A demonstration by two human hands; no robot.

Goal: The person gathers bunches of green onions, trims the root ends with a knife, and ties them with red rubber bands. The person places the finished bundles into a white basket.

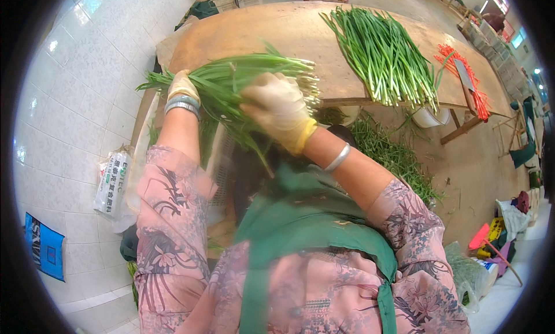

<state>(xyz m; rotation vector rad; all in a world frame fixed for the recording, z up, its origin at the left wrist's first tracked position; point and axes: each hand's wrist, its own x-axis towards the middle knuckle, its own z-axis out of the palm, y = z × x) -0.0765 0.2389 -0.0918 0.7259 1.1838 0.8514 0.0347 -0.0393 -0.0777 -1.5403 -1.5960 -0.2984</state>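
In my left hand (182, 85), gloved and closed, is a loose bunch of garlic chives (231, 68), gripped towards its leafy end. Its pale cut ends point right, and some leaves hang down over the table's near edge. My right hand (280, 108), in a pale glove with a yellow cuff, is curled against the near side of the bunch. Motion blurs its fingers, and whatever they pinch is hidden. A neat pile of garlic chives (384, 56) lies to the right on the wooden table (231, 30), pale ends towards me.
Right of the pile lie red ties (477, 91) with a broad-bladed knife (463, 77) on them. Under the table are a white bucket (428, 118) and a heap of green trimmings (396, 155). A tiled wall (78, 114) rises at left, with a white printed sack (113, 181) near it.
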